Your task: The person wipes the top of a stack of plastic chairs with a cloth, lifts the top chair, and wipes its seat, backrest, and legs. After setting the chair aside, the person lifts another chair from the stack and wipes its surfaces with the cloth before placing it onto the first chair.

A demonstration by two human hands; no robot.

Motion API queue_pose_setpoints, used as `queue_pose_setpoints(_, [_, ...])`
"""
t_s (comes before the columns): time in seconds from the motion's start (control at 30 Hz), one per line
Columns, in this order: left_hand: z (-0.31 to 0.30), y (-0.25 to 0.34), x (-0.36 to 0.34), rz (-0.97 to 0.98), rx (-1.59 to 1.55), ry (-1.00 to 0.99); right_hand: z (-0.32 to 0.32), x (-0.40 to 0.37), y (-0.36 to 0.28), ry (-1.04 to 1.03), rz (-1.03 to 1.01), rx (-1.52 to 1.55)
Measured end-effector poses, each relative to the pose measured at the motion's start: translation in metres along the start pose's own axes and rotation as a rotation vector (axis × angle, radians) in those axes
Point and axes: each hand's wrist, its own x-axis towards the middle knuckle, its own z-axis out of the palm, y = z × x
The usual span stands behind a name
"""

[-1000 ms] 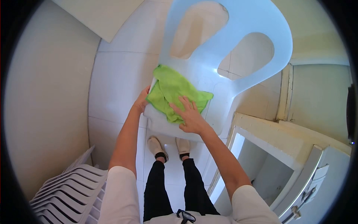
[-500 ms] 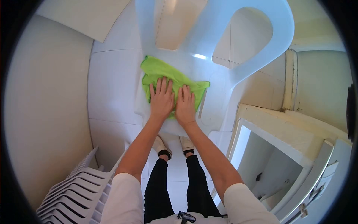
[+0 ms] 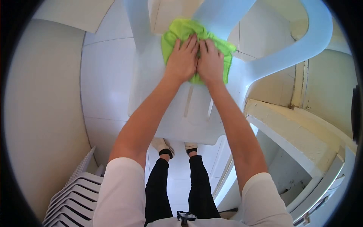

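A white plastic chair (image 3: 189, 113) stands in front of me on the tiled floor, its seat facing up and its backrest at the top of view. A bright green cloth (image 3: 181, 30) lies at the far end of the seat, where it meets the backrest. My left hand (image 3: 183, 58) and my right hand (image 3: 210, 62) lie side by side, palms down, pressing flat on the cloth. Both arms reach forward over the seat. The hands cover the middle of the cloth.
A stack of white plastic chairs (image 3: 73, 198) stands at my lower left by a pale wall. At the right is a cream-framed cabinet or doorway (image 3: 302, 140) with a dark opening. My feet (image 3: 174, 147) show under the seat's near edge.
Both hands have pushed the green cloth away from me along the seat, from the near part to the base of the backrest. A second ago only the right hand lay on it.
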Motion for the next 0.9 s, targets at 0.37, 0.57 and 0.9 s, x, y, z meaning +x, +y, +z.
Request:
queue_pose_setpoints(0.37, [-0.016, 0.014, -0.034, -0.063, -0.050, -0.076, -0.008, -0.027, -0.008, -0.126, -0.027, -0.105])
queue_pose_setpoints(0.57, [-0.007, -0.019, 0.004, 0.014, 0.029, 0.035, 0.004, 0.001, 0.001, -0.053, -0.035, -0.148])
queue_pose_setpoints(0.9, [-0.079, 0.064, -0.168, -0.259, -0.211, -0.348, -0.055, -0.164, -0.074, -0.562, -0.027, -0.008])
